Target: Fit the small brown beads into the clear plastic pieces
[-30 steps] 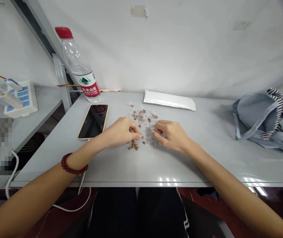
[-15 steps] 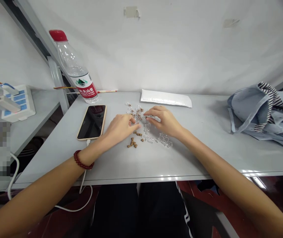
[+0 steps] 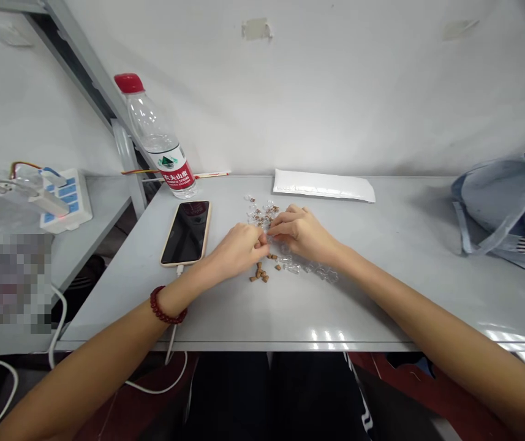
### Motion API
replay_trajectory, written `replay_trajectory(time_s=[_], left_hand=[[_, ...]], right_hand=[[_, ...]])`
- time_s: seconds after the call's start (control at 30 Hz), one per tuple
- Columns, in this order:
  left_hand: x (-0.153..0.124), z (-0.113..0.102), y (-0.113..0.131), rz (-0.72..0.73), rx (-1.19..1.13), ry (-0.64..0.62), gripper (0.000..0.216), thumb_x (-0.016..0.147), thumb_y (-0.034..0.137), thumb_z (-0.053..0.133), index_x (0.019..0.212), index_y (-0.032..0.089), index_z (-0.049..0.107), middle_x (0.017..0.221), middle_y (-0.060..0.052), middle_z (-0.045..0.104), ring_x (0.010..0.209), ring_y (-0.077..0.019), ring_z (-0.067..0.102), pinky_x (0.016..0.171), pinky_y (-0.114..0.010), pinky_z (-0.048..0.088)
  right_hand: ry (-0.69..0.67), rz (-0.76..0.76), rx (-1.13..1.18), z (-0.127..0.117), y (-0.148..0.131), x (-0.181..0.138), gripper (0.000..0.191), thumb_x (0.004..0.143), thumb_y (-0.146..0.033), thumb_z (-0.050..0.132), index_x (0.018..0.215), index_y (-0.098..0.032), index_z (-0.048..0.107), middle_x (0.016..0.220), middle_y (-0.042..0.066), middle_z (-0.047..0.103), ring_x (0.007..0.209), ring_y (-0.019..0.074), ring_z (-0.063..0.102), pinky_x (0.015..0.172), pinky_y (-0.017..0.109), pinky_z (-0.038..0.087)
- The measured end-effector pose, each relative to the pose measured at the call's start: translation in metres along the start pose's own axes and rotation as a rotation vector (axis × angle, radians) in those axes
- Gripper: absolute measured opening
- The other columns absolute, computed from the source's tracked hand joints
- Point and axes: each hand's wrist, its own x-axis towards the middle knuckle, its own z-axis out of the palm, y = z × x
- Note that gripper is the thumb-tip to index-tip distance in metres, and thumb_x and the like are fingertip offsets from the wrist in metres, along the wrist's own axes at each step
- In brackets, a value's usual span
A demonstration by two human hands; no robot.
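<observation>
Hands drawn together now, your left hand and right hand curl nearly shut, fingertips meeting just above the brown pellets and clear wrappers, and what they grip cannot be told

Desk: water bottle upright at the back edge, red cap, Nongfu Spring label. Phone lies face up just in front of it, screen dark, white cable running over the desk's front edge. White mailer lies flat near the wall. Denim bag at far right (striped cloth showing). Side table on the left holds a power strip with plugs in.
</observation>
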Motion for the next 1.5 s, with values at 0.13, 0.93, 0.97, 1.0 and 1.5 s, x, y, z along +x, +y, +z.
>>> replay_trajectory(time_s=[0.13, 0.93, 0.97, 1.0, 1.5], left_hand=[[-0.003, -0.010, 0.000, -0.055, -0.166, -0.150, 0.020, 0.073, 0.032, 0.061, 0.068, 0.014, 0.069, 0.056, 0.000, 0.062, 0.051, -0.0120, 0.051, 0.049, -0.022, 0.036], [0.002, 0.004, 0.011, -0.046, -0.559, 0.284, 0.025, 0.081, 0.036, 0.058, 0.083, 0.012, 0.065, 0.070, -0.003, 0.065, 0.055, -0.0107, 0.054, 0.054, -0.023, 0.045], [0.003, 0.004, 0.011, -0.047, -0.538, 0.279, 0.024, 0.081, 0.035, 0.058, 0.083, 0.012, 0.065, 0.073, -0.004, 0.066, 0.056, -0.0110, 0.055, 0.056, -0.023, 0.046], [0.003, 0.004, 0.010, -0.042, -0.493, 0.278, 0.022, 0.081, 0.033, 0.058, 0.084, 0.013, 0.066, 0.076, -0.004, 0.067, 0.060, -0.0120, 0.057, 0.059, -0.024, 0.047], [-0.016, -0.041, 0.008, 0.046, -0.093, -0.301, 0.018, 0.074, 0.022, 0.055, 0.085, 0.019, 0.070, 0.064, 0.001, 0.062, 0.057, -0.0118, 0.054, 0.051, -0.021, 0.036]], right_hand=[[0.048, -0.034, 0.148, -0.011, 0.003, -0.003, 0.016, 0.085, -0.020, 0.059, 0.091, -0.020, 0.073, 0.091, 0.005, 0.070, 0.085, 0.0202, 0.052, 0.076, 0.034, 0.038], [0.208, 0.441, 0.632, -0.014, -0.020, -0.010, 0.019, 0.084, -0.023, 0.056, 0.089, -0.014, 0.072, 0.071, 0.004, 0.070, 0.063, 0.0149, 0.063, 0.061, 0.030, 0.049], [0.230, 0.462, 0.636, -0.013, -0.020, -0.010, 0.018, 0.083, -0.021, 0.056, 0.087, -0.013, 0.072, 0.069, 0.004, 0.069, 0.061, 0.0145, 0.063, 0.060, 0.029, 0.049], [0.261, 0.464, 0.609, -0.012, -0.018, -0.011, 0.017, 0.082, -0.020, 0.056, 0.086, -0.013, 0.071, 0.068, 0.003, 0.069, 0.061, 0.0145, 0.063, 0.061, 0.030, 0.050], [-0.092, -0.091, 0.214, -0.018, -0.035, -0.024, 0.012, 0.087, -0.023, 0.060, 0.091, -0.017, 0.070, 0.085, 0.006, 0.064, 0.083, 0.0179, 0.054, 0.078, 0.032, 0.042]])
